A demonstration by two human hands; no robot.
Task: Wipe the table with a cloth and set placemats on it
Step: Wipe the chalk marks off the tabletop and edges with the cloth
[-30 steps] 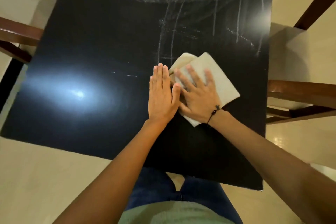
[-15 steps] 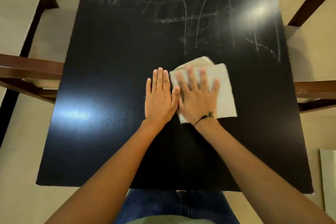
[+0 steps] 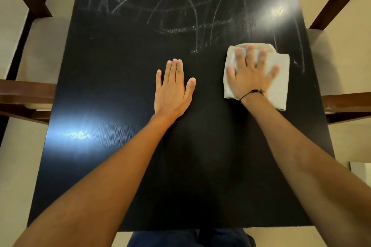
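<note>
A black table [image 3: 112,90] fills the view, with white chalky streaks [image 3: 180,10] across its far half. A folded off-white cloth [image 3: 280,84] lies on the table's right side. My right hand [image 3: 251,76] presses flat on the cloth with fingers spread. My left hand [image 3: 172,88] rests flat on the bare tabletop near the middle, fingers straight and together, a hand's width left of the cloth. No placemats are in view.
Dark wooden chairs with pale seats stand at the left [image 3: 24,94] and right [image 3: 345,104] sides of the table, and more chair frames at the far corners. The floor is pale tile. My legs in blue trousers [image 3: 186,238] show below the near edge.
My right hand has slid the cloth to the right, away from my left hand, which stays flat on the table. The view has shifted so more of the table's near part shows.
</note>
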